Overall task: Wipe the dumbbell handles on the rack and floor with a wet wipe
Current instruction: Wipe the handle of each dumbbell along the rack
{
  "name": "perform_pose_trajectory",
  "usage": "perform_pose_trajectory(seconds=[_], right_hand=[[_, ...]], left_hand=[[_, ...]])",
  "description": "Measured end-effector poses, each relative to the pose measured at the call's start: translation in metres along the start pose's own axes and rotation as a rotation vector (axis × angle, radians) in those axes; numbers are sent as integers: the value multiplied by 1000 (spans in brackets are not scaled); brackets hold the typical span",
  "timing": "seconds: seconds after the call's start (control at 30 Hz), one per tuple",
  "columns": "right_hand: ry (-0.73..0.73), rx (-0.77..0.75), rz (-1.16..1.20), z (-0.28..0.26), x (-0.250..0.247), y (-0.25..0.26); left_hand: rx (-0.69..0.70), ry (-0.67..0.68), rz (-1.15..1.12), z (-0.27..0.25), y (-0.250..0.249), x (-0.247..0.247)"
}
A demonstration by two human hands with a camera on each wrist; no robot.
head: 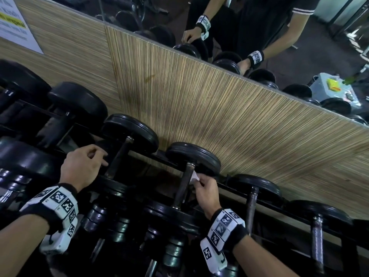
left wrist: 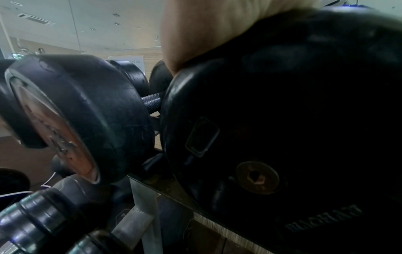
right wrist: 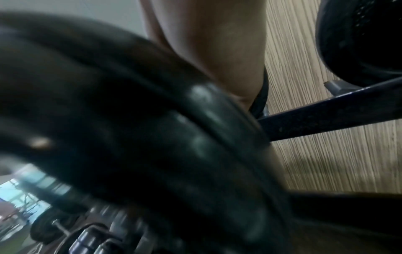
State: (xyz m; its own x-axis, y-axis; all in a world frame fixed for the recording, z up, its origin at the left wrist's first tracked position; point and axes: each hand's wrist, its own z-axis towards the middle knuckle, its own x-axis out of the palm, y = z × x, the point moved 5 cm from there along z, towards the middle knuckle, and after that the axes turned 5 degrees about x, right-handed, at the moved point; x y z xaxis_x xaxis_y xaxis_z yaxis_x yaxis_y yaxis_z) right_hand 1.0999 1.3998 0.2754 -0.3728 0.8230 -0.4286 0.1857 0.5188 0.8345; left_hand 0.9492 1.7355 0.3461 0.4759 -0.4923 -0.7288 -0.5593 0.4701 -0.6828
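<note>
Black dumbbells lie in a row on the rack point(head: 235, 185) against the wall. My right hand point(head: 199, 181) pinches a white wet wipe point(head: 194, 176) against the right side of a dark handle point(head: 183, 186), near its far plate. One dumbbell to the left, my left hand point(head: 95, 158) sits beside the handle point(head: 117, 158), fingers loosely curled and holding nothing. In the left wrist view the palm point(left wrist: 206, 31) lies on a black plate point(left wrist: 282, 137). The right wrist view is blurred, showing only the palm point(right wrist: 206, 43) behind a black plate point(right wrist: 130, 137).
A wood-grain wall panel point(head: 219, 116) stands right behind the rack, with a mirror point(head: 259, 27) above it and a paper notice point(head: 14, 23) at top left. Rusty-handled dumbbells point(head: 251, 206) lie to the right. Chrome-collared dumbbells point(head: 111, 226) fill the lower tier.
</note>
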Motion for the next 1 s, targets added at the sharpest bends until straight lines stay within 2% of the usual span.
perform_pose_trajectory(seconds=[0.27,0.47,0.63,0.83,1.0], right_hand=[[-1,-44,-70,6,2,17],[65,17,-44,-16,-1,-3],[50,-2,-107,-2,10,17],[109,48,-38,-26,-1,5],[106,32,-42,-10,13,12]], left_hand=[[-11,4,-5,-2,-4,-1],[-14,5,3,-3,-7,-3],[-23,-11,-2,-6,-9,-4],[-27,-5,-8,-6,-11,-4],[-32,-18,-14,-5,-8,-4]])
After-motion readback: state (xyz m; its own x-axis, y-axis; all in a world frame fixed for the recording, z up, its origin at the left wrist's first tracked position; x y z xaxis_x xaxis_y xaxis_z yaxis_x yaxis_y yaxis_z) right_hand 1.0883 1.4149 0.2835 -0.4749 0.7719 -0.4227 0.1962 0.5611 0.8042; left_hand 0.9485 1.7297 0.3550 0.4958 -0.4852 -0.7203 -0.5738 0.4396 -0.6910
